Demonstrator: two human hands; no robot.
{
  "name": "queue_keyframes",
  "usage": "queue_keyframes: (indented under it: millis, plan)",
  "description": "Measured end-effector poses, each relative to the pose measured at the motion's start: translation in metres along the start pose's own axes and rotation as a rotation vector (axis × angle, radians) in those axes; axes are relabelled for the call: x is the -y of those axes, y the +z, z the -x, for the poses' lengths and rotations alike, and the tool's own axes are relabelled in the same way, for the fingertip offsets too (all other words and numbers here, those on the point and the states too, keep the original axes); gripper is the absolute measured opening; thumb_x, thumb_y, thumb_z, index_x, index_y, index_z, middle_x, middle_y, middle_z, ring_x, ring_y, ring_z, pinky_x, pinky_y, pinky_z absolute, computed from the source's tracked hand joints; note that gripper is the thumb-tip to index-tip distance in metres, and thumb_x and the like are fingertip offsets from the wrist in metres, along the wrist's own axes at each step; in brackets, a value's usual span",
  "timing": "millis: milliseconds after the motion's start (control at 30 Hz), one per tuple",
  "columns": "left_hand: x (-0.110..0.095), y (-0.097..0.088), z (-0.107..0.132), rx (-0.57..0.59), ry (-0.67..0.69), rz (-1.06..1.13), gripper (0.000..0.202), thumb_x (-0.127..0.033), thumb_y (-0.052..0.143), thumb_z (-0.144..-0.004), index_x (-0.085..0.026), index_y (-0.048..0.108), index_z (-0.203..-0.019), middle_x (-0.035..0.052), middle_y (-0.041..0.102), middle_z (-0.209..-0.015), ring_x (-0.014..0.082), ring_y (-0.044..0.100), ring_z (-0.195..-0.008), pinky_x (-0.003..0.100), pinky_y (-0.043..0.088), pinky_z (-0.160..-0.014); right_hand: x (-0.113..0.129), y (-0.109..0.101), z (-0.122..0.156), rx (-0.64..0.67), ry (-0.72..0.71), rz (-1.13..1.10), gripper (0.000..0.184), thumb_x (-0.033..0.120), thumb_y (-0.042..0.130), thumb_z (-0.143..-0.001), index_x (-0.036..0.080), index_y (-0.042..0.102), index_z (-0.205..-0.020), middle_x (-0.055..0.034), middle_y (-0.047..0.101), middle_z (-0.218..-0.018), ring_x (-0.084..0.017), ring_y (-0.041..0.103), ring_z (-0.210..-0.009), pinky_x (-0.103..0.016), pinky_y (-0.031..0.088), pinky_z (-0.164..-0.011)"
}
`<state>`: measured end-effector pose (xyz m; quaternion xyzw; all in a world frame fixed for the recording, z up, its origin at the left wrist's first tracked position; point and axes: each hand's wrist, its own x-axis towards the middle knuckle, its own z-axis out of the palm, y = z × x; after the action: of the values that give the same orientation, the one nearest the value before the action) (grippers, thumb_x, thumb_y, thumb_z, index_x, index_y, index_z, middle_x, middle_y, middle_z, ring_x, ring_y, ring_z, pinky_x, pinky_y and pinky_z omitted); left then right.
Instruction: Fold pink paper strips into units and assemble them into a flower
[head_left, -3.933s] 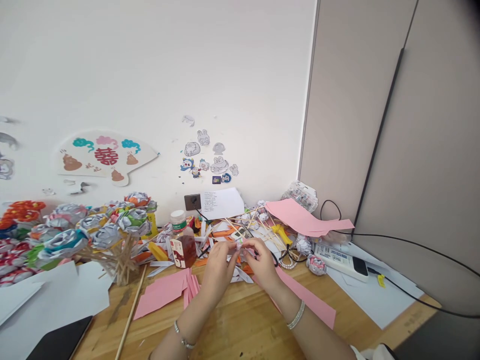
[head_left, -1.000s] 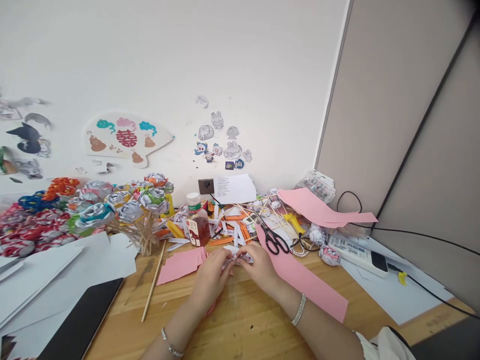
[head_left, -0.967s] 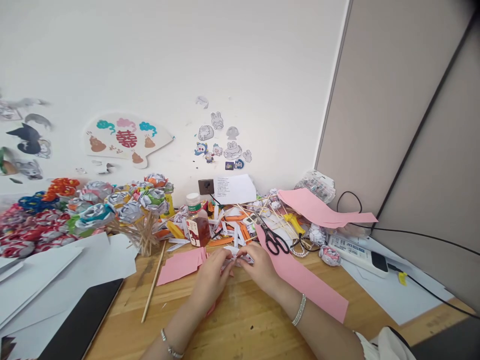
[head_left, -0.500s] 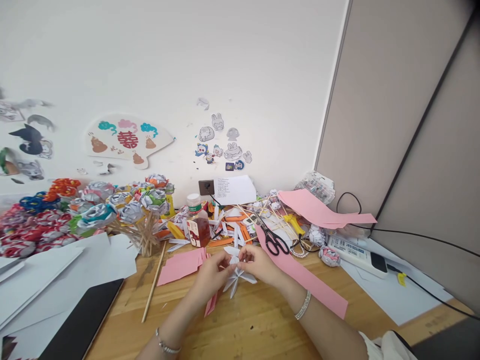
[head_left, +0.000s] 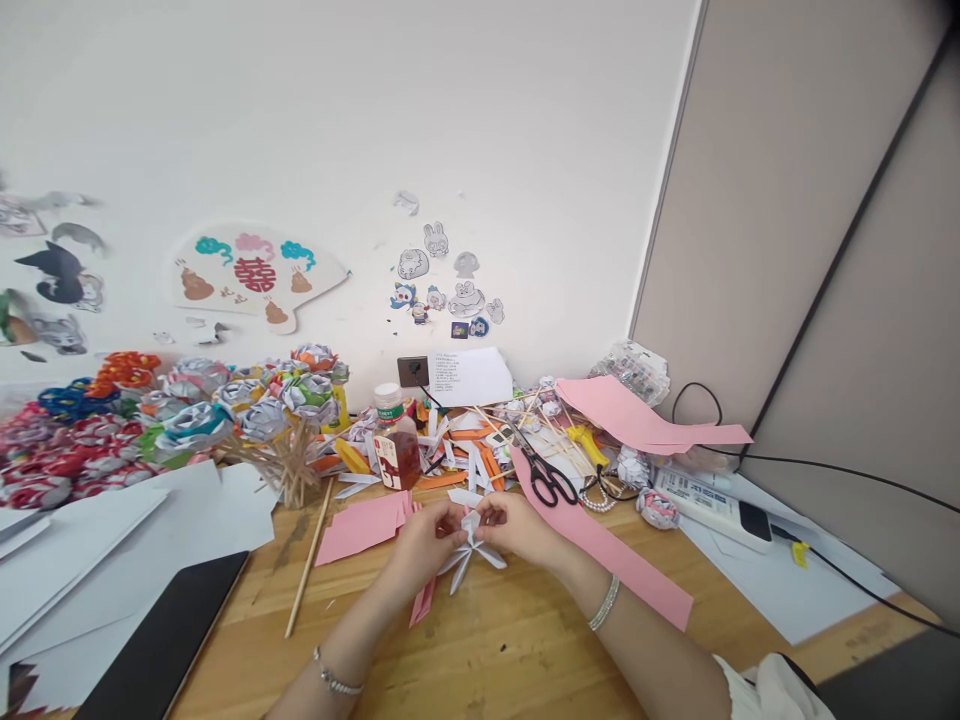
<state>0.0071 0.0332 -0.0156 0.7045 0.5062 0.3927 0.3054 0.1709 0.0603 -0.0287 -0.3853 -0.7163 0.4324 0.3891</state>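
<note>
A white folded-paper flower (head_left: 466,560) with narrow pointed petals is held just above the wooden table. My left hand (head_left: 429,542) pinches it from the left, fingers closed near its upper middle. From the right, my right hand (head_left: 514,527) pinches the same part between thumb and fingertips. The fingers hide some of the flower's centre. Beside my left hand lie pink paper sheets (head_left: 358,529), and folded pink strips (head_left: 423,603) sit below it. Black-handled scissors (head_left: 551,482) rest on a long pink paper strip (head_left: 622,570) to the right.
A jar (head_left: 395,445) with a white lid stands behind my hands, among paper scraps and thin sticks. Paper roses (head_left: 195,425) crowd the left. A wooden stick (head_left: 307,565), a black tablet-like slab (head_left: 165,640) and a power strip (head_left: 712,515) with cables lie around.
The flower has tilted and turned slightly between my fingertips, its lower petals shifting a little to the left. Both hands keep their pinch in nearly the same place.
</note>
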Motion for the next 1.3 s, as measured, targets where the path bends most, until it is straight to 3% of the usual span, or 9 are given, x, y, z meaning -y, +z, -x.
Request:
queue_keyframes:
  millis: [300,467,667,867,1000,1067,1133,1233,1300]
  plan:
    - [-0.009,0.006,0.006,-0.040,0.026,-0.117,0.004,-0.017,0.054,-0.063,-0.019,0.055,-0.060,-0.0015,0.060,-0.057,0.0144,0.054,-0.055,0.023,0.038,-0.052,-0.005,0.005,0.003,-0.035,0.009,0.102,0.009,0.019,0.065,-0.060,0.017,0.059,-0.065,0.0033,0.056,-0.060,-0.011,0.050,-0.056,-0.021,0.037,-0.052]
    - [-0.007,0.007,0.006,0.002,0.004,-0.101,0.007,-0.018,0.053,-0.064,-0.017,0.058,-0.069,0.0011,0.063,-0.064,0.0160,0.057,-0.061,0.024,0.041,-0.056,-0.010,0.009,0.003,-0.080,-0.004,0.186,0.004,0.017,0.062,-0.061,0.017,0.058,-0.061,0.0025,0.057,-0.059,-0.011,0.051,-0.054,-0.021,0.038,-0.051]
    - [0.001,0.008,0.006,0.018,0.011,-0.197,0.008,-0.013,0.051,-0.062,-0.017,0.057,-0.064,-0.0009,0.060,-0.060,0.0141,0.054,-0.058,0.022,0.037,-0.053,-0.011,0.009,0.003,-0.020,0.033,0.271,0.005,0.017,0.061,-0.062,0.018,0.057,-0.064,0.0026,0.060,-0.063,-0.012,0.054,-0.058,-0.020,0.038,-0.052]
    - [-0.003,0.011,0.007,-0.031,-0.020,-0.275,0.008,-0.011,0.049,-0.059,-0.017,0.053,-0.059,-0.0022,0.055,-0.055,0.0128,0.050,-0.053,0.022,0.033,-0.050,-0.008,0.014,0.007,-0.031,-0.039,0.389,0.005,0.015,0.058,-0.064,0.019,0.056,-0.064,0.0038,0.058,-0.063,-0.011,0.052,-0.059,-0.019,0.034,-0.051]
    - [-0.007,0.002,0.006,0.020,-0.068,-0.063,0.014,-0.017,0.054,-0.060,-0.018,0.056,-0.074,-0.0042,0.054,-0.055,0.0119,0.051,-0.053,0.021,0.034,-0.050,-0.002,0.015,0.008,-0.049,-0.097,0.389,0.020,0.011,0.057,-0.065,0.023,0.063,-0.080,0.0026,0.059,-0.069,-0.012,0.053,-0.062,-0.020,0.036,-0.055]
    - [-0.006,-0.005,0.004,0.099,-0.180,0.181,0.032,-0.020,0.056,-0.060,-0.018,0.052,-0.091,-0.0044,0.056,-0.061,0.0123,0.054,-0.054,0.021,0.036,-0.049,0.003,0.014,0.009,-0.048,-0.142,0.375,0.025,0.011,0.057,-0.066,0.024,0.064,-0.085,0.0015,0.061,-0.073,-0.013,0.054,-0.067,-0.022,0.038,-0.059]
    - [-0.005,-0.012,0.001,0.163,-0.293,0.332,0.038,-0.029,0.054,-0.064,-0.019,0.048,-0.100,-0.0028,0.058,-0.064,0.0131,0.056,-0.053,0.022,0.038,-0.048,0.007,0.014,0.011,-0.037,-0.185,0.363,0.021,0.011,0.057,-0.068,0.025,0.066,-0.082,0.0008,0.062,-0.077,-0.014,0.056,-0.072,-0.023,0.040,-0.063]
    - [-0.005,-0.016,-0.001,0.232,-0.235,0.332,0.029,-0.039,0.055,-0.065,-0.015,0.058,-0.083,-0.0001,0.060,-0.064,0.0136,0.056,-0.056,0.024,0.041,-0.052,0.012,0.014,0.014,-0.007,-0.240,0.370,0.019,0.012,0.057,-0.070,0.025,0.066,-0.081,0.0005,0.063,-0.080,-0.015,0.056,-0.075,-0.024,0.041,-0.067]
    - [-0.006,-0.016,-0.002,0.217,-0.158,0.303,0.026,-0.040,0.059,-0.063,-0.015,0.059,-0.070,0.0005,0.060,-0.064,0.0135,0.055,-0.059,0.024,0.042,-0.056,0.013,0.015,0.015,0.005,-0.273,0.396,0.020,0.011,0.058,-0.071,0.025,0.065,-0.083,0.0003,0.063,-0.081,-0.015,0.056,-0.076,-0.025,0.041,-0.068]
